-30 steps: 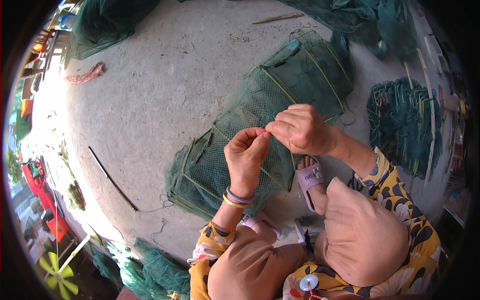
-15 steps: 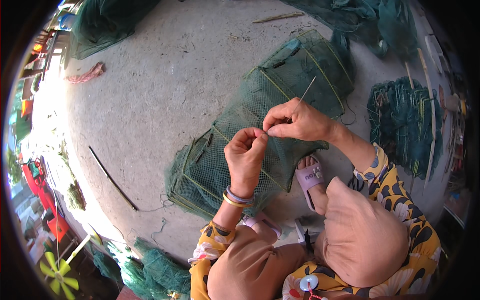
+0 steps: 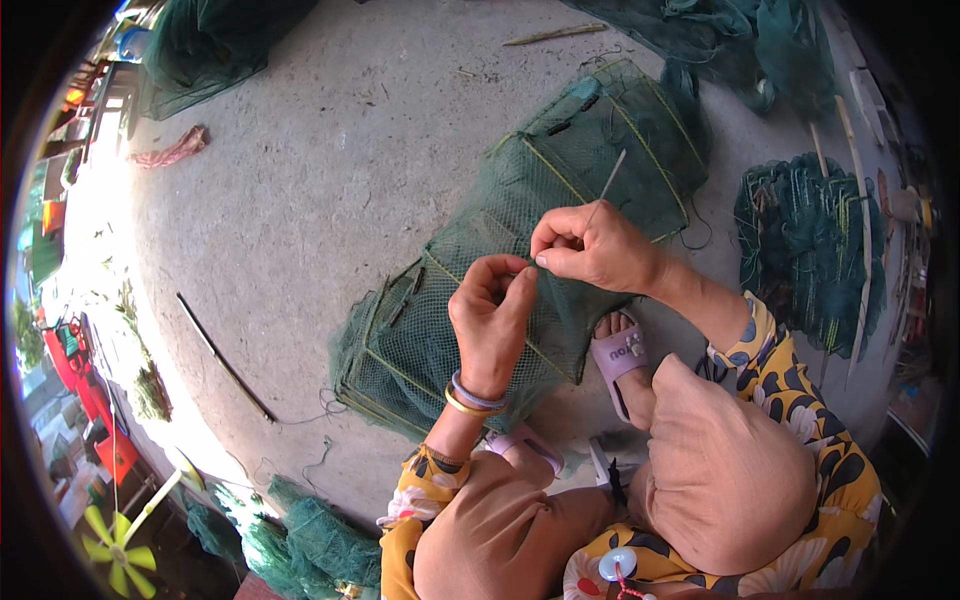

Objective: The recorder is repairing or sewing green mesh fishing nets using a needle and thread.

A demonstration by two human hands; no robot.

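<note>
A long green mesh net trap with yellow-edged frames lies slantwise on the floor before me. Over its middle, my left hand is closed in a pinch; anything between thumb and forefinger is too small to make out. Just to the right, my right hand is closed too, holding a thin needle-like rod that points up and away. The fingertips of the two hands are close but a little apart. Part of the net is hidden behind my hands.
Another bundled green net lies at the right, crossed by poles. More netting is piled at the far right, and some at the near left. A dark stick lies on the left floor. A yellow-green fan stands near left.
My right hand has drawn slightly away from the left, opening a small gap between the fingertips. The rod has tilted a little with it. My left hand has barely moved.
</note>
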